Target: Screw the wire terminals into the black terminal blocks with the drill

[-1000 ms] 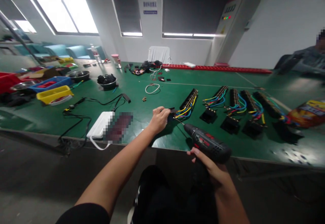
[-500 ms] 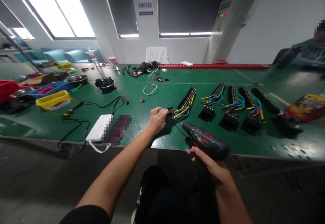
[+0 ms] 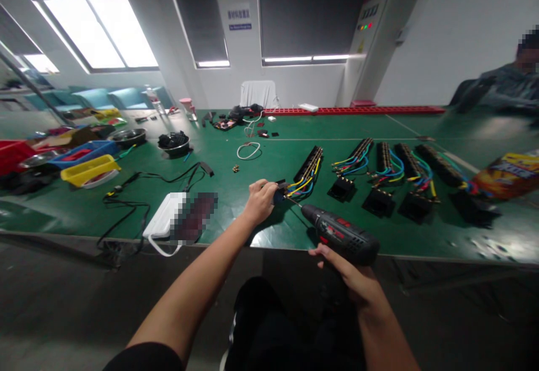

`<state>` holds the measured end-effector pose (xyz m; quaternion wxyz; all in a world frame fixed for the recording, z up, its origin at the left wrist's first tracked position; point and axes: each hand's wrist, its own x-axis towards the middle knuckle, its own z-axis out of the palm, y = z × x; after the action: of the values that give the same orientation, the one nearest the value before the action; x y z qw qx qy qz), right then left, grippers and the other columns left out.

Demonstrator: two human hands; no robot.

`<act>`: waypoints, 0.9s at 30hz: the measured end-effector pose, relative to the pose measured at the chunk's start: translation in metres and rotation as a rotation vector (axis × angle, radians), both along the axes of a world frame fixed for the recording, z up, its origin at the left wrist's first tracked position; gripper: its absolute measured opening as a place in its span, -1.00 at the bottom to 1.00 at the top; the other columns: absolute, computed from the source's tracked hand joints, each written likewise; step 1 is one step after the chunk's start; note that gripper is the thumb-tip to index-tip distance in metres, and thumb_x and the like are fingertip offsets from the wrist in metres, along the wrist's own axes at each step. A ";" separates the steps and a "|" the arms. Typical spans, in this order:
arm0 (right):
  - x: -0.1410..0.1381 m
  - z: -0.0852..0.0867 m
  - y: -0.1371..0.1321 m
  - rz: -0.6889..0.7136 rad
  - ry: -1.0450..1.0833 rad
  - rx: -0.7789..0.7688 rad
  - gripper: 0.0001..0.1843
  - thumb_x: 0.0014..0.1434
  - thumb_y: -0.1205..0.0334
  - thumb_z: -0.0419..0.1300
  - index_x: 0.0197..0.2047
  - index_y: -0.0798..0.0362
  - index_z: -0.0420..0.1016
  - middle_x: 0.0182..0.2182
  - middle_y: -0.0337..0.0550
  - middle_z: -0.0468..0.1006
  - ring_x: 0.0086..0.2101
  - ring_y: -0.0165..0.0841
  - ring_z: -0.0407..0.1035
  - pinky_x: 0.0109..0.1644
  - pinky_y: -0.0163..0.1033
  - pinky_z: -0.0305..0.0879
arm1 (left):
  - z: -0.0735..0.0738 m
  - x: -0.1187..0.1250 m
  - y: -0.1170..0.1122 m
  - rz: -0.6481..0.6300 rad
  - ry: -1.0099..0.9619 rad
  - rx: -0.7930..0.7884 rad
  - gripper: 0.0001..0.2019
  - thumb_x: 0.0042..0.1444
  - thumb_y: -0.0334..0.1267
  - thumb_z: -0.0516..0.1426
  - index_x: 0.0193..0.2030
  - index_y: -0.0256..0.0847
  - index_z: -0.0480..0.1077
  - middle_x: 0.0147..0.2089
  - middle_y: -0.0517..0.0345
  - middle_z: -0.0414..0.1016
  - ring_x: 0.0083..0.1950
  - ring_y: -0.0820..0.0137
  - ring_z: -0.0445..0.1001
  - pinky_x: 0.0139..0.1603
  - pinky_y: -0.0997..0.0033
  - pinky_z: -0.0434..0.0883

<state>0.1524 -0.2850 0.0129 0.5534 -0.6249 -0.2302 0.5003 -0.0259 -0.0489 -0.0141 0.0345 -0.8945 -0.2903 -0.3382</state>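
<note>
My left hand (image 3: 260,200) is closed around a small black socket housing (image 3: 279,192) near the table's front edge. Blue and yellow wires (image 3: 304,187) run from that housing to a long black strip with brass contacts (image 3: 310,163). In my right hand (image 3: 351,273) is a black and red cordless drill (image 3: 339,233), gripped by its handle. Its long bit (image 3: 295,201) points left, with the tip at the wired side of the housing; whether it sits on a screw is too small to tell. A little pile of brass pieces (image 3: 236,169) lies beyond my left hand.
Several similar wired strips with black housings (image 3: 379,200) lie to the right, beside a snack bag (image 3: 511,175). At left are a white power bank (image 3: 165,215), black cables, a yellow tray (image 3: 90,171) and a metal bowl of black parts (image 3: 173,142). A person (image 3: 505,85) sits at far right.
The camera view has shifted slightly. Both hands, the drill and the socket housing keep practically the same positions relative to each other.
</note>
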 end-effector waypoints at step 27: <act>0.001 -0.001 -0.003 -0.021 -0.029 0.066 -0.56 -0.13 -0.08 0.49 -0.26 0.06 0.66 -0.35 -0.05 0.70 -0.40 -0.25 0.52 -0.28 -0.18 0.45 | -0.001 -0.001 0.003 0.042 -0.019 -0.051 -0.56 0.06 -0.39 0.15 0.13 -0.19 0.30 0.12 -0.06 0.46 0.16 0.09 0.23 0.18 0.04 0.17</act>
<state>0.1534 -0.2884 0.0123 0.5755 -0.6160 -0.2478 0.4774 -0.0268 -0.0464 -0.0149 0.0161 -0.8856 -0.3178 -0.3383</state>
